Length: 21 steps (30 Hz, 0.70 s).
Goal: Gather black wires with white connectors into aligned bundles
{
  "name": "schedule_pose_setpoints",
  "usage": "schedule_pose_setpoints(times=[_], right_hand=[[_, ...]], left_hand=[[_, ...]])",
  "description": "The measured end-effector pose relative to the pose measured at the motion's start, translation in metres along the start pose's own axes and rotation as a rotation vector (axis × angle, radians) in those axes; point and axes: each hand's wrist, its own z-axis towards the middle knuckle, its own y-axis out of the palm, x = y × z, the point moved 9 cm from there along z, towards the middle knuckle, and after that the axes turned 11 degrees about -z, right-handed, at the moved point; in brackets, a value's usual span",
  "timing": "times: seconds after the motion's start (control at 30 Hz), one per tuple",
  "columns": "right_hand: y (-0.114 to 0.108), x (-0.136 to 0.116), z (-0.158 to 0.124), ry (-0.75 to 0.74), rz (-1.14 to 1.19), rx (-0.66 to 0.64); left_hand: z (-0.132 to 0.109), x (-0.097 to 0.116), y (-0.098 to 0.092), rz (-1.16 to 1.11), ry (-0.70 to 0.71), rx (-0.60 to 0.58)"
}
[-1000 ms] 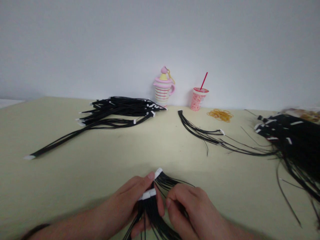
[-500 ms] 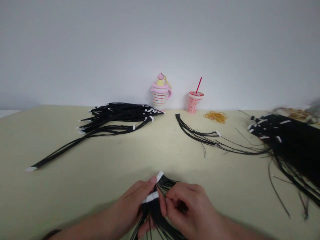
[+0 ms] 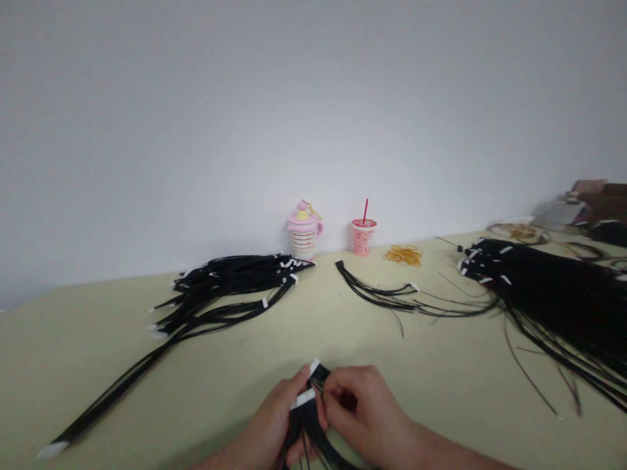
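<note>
Near the front edge of the view, my left hand (image 3: 279, 414) is closed round a wire harness (image 3: 313, 424) of thin black wires with white connectors. One white connector (image 3: 304, 399) lies across the fingers, and a second connector (image 3: 314, 365) sticks up past the thumb. Against the wires just behind that upper connector, my right hand (image 3: 360, 408) pinches with thumb and forefinger. A thin wire seems to be in the pinch, though the fingertips mostly hide it. The lower wires hang down between both hands and run out of view.
Black harnesses (image 3: 230, 277) lie piled at the left, one stretching toward the front. A larger pile (image 3: 558, 287) fills the right. Between them lies a single harness (image 3: 362, 287). A pink striped mug (image 3: 304, 238), a red-lidded cup (image 3: 362, 238) and yellow rubber bands (image 3: 403, 254) are along the wall.
The view has tilted up and turned slightly right, so the scene sits lower and more shows at the right. Both hands keep hold of the harness, with the right fingers closer to the upper connector.
</note>
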Motion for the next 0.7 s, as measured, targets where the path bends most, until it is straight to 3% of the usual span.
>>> schedule_pose_setpoints(times=[0.2, 0.37, 0.47, 0.57, 0.63, 0.7], right_hand=[[0.007, 0.021, 0.009, 0.086, 0.123, 0.065], [0.011, 0.018, 0.009, 0.081, 0.112, 0.032], [-0.009, 0.007, 0.008, 0.005, -0.08, 0.106], [-0.031, -0.013, 0.002, -0.184, -0.238, 0.201], [-0.034, -0.023, -0.004, -0.304, -0.211, 0.135], [-0.029, -0.026, -0.009, -0.327, -0.126, 0.014]], left_hand=[[0.02, -0.004, -0.006, -0.024, -0.112, -0.04], [0.016, -0.007, -0.014, -0.229, -0.156, 0.073], [0.012, -0.008, -0.011, -0.234, -0.252, 0.04], [0.01, -0.009, -0.004, -0.297, -0.364, -0.027], [0.01, -0.008, -0.002, -0.311, -0.405, -0.051], [0.009, -0.009, -0.002, -0.305, -0.433, -0.036]])
